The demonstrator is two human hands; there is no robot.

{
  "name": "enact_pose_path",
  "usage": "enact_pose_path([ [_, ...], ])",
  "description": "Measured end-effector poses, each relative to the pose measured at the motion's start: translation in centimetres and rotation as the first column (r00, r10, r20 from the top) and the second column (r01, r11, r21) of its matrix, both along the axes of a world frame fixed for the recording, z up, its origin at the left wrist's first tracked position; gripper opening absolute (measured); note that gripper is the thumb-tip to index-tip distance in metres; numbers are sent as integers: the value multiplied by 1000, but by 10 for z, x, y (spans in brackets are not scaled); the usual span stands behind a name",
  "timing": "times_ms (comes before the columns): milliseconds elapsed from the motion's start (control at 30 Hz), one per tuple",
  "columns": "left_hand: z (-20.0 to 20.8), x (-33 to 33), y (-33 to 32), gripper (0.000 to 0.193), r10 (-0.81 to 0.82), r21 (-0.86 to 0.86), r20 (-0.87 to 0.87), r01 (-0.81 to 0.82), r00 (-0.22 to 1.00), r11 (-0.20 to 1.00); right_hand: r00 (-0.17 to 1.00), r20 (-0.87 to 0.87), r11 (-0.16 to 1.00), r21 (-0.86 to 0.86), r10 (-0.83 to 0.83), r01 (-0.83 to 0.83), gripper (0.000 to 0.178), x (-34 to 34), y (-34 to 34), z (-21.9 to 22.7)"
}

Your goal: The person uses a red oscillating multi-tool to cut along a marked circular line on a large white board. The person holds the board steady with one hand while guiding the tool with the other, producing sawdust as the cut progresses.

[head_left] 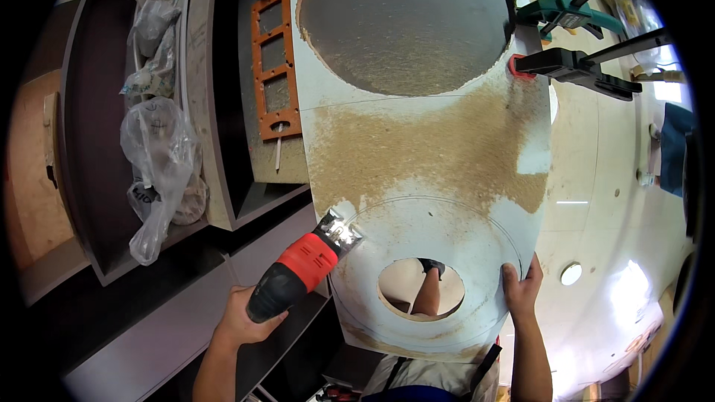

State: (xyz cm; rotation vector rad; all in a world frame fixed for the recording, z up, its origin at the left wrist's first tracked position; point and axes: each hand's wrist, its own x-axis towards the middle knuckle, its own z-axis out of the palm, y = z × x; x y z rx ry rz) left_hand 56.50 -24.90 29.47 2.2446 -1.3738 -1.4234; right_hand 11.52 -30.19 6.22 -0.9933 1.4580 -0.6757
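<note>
A red and black power tool [302, 264], which looks like a jigsaw, is in my left hand [246, 318], gripped around its rear. Its shiny metal front rests over the left edge of the white board [424, 231], beside a pencilled arc; any blade is hidden. The board has a large round cutout in its far part and a smaller round hole nearer me, with a bare leg visible through it. Sawdust covers the stretch between the two openings. My right hand [523, 286] grips the board's right edge, thumb on top and fingers partly hidden.
Two clamps, one green [570, 15] and one black [581, 67], hold the board's far right side. An orange template frame [275, 67] and a pencil [278, 150] lie left of it. Plastic bags [160, 149] sit inside the dark cabinet [93, 126] at left.
</note>
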Motion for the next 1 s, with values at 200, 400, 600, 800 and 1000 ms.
enact_pose_path([
  [200,-4,3,-1,20,-14,-2,-15,14,1000,1000,1000,7,1000,4,3,-3,42,-1,-1,1],
  [400,-2,-2,-6,18,-27,-12,-2,27,1000,1000,1000,-15,1000,-21,11,-11,39,1,-3,2],
  [600,-1,-5,-11,18,-50,-21,21,50,999,999,1000,8,1000,-7,-6,6,39,1,-3,2],
  [800,-1,-7,-13,19,-65,-48,30,66,997,997,1000,16,1000,-2,-3,3,35,0,-4,3],
  [1000,-1,-13,-13,24,-108,-85,135,120,985,989,999,-45,1000,-1,4,-4,30,-1,-4,6],
])
